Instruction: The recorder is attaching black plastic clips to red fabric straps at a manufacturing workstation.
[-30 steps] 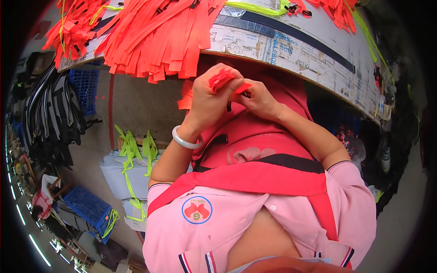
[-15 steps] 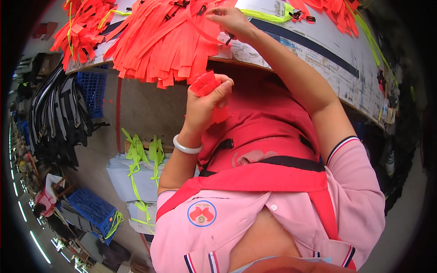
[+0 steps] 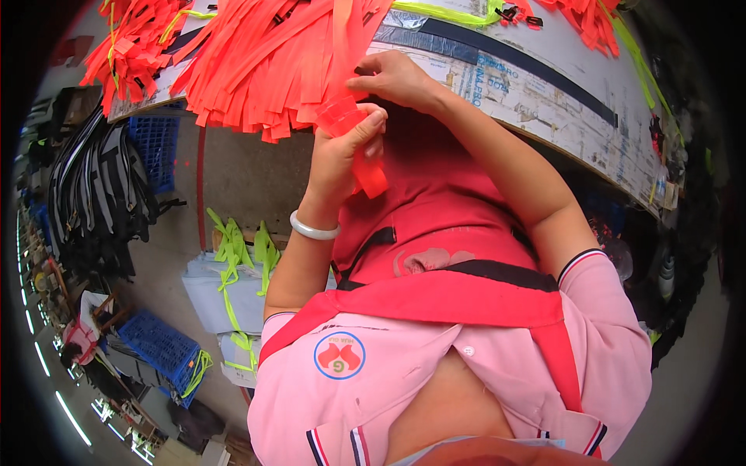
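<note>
My left hand (image 3: 336,159) is closed around a small bunch of neon orange-red straps (image 3: 342,116), folded ends above the fist and a loose tail hanging below. Just above and to the right, my right hand (image 3: 400,79) has thumb and fingers pinched at the edge of a long orange strap (image 3: 342,46). That strap runs from the pile down to the bunch; the exact grip is partly hidden. Next to both hands, a large pile of orange straps (image 3: 249,70) drapes over the near edge of the table (image 3: 536,109).
More orange straps (image 3: 136,46) lie at the far left of the table. Yellow-green cords (image 3: 447,14) and a dark strip (image 3: 544,71) cross the tabletop. Below left are black straps (image 3: 93,186), a blue crate (image 3: 159,353) and grey-white stacks tied with yellow-green bands (image 3: 221,291).
My right hand has come down from the top of the pile toward my left hand, and a strap now stretches along there. My left hand still holds the bunch, shifted slightly up.
</note>
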{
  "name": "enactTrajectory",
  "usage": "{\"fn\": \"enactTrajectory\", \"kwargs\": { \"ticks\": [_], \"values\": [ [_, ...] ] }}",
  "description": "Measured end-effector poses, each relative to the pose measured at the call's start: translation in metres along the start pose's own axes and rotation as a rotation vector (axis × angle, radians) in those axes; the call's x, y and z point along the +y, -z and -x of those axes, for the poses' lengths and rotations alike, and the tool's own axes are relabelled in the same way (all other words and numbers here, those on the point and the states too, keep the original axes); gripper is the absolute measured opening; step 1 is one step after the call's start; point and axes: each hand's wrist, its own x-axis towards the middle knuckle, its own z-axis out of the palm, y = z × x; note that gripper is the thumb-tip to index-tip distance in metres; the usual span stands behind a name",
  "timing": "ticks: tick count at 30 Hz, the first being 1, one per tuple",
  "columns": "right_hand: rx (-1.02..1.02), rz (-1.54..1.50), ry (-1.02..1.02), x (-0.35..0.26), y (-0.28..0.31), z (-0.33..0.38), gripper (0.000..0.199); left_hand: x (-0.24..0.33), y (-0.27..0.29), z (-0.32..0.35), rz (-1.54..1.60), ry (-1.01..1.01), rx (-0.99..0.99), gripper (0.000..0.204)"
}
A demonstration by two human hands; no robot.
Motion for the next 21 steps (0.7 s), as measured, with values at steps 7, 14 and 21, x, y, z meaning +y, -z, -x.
{"fn": "enactTrajectory", "kwargs": {
  "ticks": [7, 14, 21],
  "values": [
    [-0.070, -0.144, 0.079, -0.007, -0.019, 0.037, 0.024, 0.007, 0.006, 0.003, -0.039, -0.019, -0.005, 0.015],
    [0.061, -0.265, 0.228, -0.047, 0.012, 0.087, 0.012, -0.006, 0.005, 0.004, -0.135, 0.000, -0.011, 0.024],
    [0.039, -0.048, 0.180, -0.039, 0.001, 0.092, 0.024, -0.020, 0.006, 0.001, -0.174, 0.091, -0.065, 0.036]
  ]
}}
